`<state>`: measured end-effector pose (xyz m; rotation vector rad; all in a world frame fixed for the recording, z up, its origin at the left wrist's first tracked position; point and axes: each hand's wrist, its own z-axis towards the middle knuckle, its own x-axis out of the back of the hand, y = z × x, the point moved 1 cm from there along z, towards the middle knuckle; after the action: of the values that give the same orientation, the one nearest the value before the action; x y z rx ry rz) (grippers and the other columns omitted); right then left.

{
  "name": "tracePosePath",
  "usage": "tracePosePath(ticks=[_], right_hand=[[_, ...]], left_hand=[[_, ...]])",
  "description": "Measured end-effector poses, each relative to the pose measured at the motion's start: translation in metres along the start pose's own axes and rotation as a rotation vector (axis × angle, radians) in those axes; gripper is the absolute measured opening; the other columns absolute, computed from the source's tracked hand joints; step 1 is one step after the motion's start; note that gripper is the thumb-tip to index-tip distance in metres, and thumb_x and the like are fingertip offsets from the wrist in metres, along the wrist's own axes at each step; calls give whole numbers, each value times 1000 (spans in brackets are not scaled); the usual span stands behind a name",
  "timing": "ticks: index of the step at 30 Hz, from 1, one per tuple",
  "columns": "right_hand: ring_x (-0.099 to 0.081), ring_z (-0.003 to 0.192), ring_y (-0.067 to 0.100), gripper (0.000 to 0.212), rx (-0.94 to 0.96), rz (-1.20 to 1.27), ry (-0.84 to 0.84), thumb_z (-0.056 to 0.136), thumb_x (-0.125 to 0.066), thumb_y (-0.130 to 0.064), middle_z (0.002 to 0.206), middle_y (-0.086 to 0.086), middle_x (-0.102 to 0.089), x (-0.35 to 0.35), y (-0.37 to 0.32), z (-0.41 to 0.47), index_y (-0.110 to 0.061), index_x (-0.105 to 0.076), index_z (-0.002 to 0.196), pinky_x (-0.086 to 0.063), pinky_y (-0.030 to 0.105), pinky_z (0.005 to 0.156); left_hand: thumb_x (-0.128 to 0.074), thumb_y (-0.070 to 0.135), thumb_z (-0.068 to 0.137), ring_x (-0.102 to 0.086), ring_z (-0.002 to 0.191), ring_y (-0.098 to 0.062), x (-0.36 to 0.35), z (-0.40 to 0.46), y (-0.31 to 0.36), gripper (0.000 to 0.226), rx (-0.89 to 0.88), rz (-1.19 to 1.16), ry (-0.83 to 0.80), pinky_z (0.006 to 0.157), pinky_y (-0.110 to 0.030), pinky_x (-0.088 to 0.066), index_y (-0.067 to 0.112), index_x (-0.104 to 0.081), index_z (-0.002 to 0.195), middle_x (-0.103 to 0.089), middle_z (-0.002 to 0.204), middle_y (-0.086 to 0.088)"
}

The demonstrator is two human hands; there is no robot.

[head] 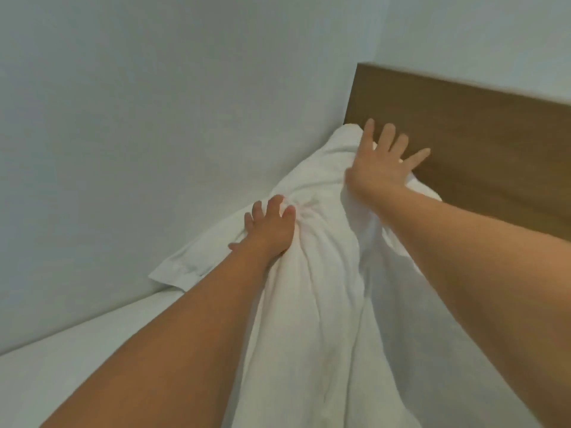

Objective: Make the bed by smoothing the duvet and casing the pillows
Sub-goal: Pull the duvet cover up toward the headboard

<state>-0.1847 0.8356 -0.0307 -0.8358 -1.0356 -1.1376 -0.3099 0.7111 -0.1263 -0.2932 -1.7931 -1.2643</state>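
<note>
Head view: two bare hands on a white pillow at the bed's corner.

Left hand (268,230), fingers spread and bent, presses into the bunched white pillow (312,242), creasing the cloth. Right hand (381,168), fingers straight and splayed wide, lies flat on the pillow's upper end, fingertips over the brown wooden headboard (469,143). Pillow stands propped in the corner between headboard and pale grey-white wall (139,118); its flat case edge sticks out at lower left. White bed sheet (77,359) runs beneath, meeting the wall along its left edge.
</note>
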Motion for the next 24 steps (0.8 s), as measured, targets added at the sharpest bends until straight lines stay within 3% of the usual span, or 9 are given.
tracePosePath(ticks=[3,5,9,13,15,17,20,22,24], right_hand=[[-1,148,28,67,323,75,-105,95,-11,-59,161,10,-1,-129,22,-52,-31,3,153,3,60,115],[1,149,28,71,359,121,-118,90,0,-60,161,13,3,-199,35,-76,-29,8,153,-2,54,118],[-11,147,33,67,368,168,107,96,-12,-52,159,20,-11,-254,21,-57,-21,-5,155,-8,55,118],[-8,148,32,65,362,143,149,97,-10,-51,160,19,-7,-266,21,-51,-23,0,154,-6,54,118],[-7,148,32,65,365,118,124,96,-8,-51,160,18,-6,-266,24,-52,-24,2,154,-7,54,118],[-8,147,31,65,357,132,110,96,-6,-51,160,18,-7,-265,26,-49,-24,5,154,-8,55,117],[-12,146,33,64,369,181,107,97,-9,-50,159,19,-11,-259,28,-52,-23,2,154,-10,56,117],[-13,146,33,64,372,198,66,97,-10,-49,159,19,-11,-253,34,-55,-22,0,154,-11,57,116],[-13,146,33,64,378,233,47,97,-8,-50,159,19,-11,-246,36,-57,-22,-1,154,-12,57,116]], left_hand=[[-3,76,87,31,143,-24,-61,32,-47,55,83,217,-152,100,-77,11,67,13,138,30,156,15],[-3,77,87,39,139,-22,-100,32,-62,54,76,336,-69,98,-78,16,67,27,130,39,153,10],[-1,74,89,41,138,-25,-139,53,-78,54,82,416,61,97,-78,18,64,38,124,42,151,6],[-18,64,96,20,145,-19,-134,43,-78,55,-34,322,132,106,-70,10,62,14,140,22,157,9],[-34,44,99,-11,143,-20,-120,22,-70,52,-39,42,342,114,-58,-6,49,-14,147,-12,157,2],[-39,29,95,-36,129,-26,-95,5,-73,46,145,-269,494,109,-47,-27,28,-34,140,-41,142,-4],[-36,39,92,-43,126,-31,-77,-36,-109,51,619,41,182,107,-45,-29,17,-40,137,-44,139,-10],[-36,34,97,-53,115,-30,-70,-68,-117,41,547,220,-23,93,-33,-39,7,-54,122,-55,129,-14],[-39,27,99,-58,107,-36,-26,-69,-102,31,454,250,189,82,-36,-41,4,-58,106,-62,116,-21]])
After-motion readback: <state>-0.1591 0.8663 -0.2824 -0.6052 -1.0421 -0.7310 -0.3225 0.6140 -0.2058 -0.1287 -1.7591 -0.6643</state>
